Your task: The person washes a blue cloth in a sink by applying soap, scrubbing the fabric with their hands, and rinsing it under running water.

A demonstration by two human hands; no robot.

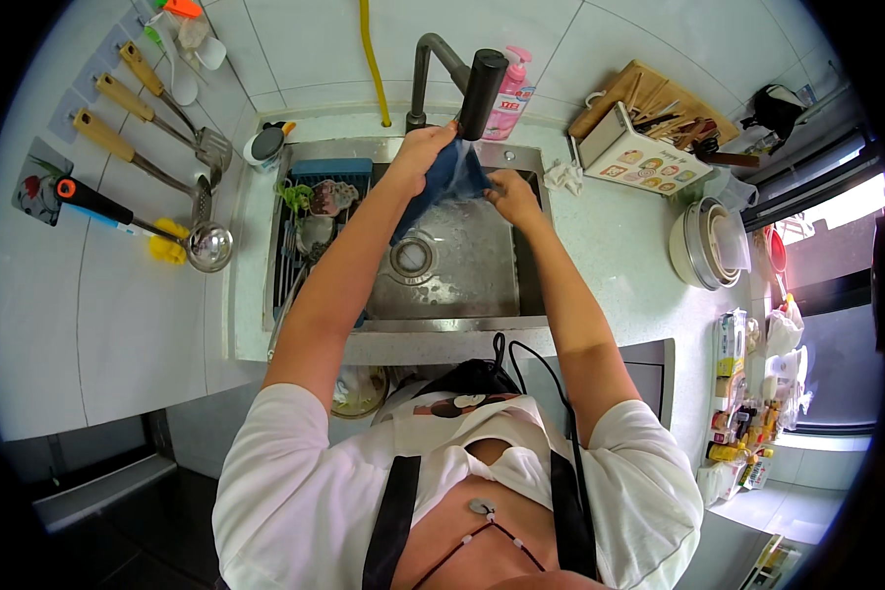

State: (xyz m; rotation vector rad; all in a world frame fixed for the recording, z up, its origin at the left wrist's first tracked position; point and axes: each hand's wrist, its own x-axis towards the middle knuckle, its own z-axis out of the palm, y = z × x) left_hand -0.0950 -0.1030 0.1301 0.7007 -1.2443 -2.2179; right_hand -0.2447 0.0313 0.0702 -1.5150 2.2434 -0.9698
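cloth (445,182) bunched, partly hidden between hands

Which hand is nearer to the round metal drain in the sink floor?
Left, narrowly. The left hand grips the dark blue cloth under the black tap, up and right of the round metal drain. The right hand holds the cloth farther right.

Bright daylight from the window (836,211) at right, sharp focus, strong fisheye bending, black rim.
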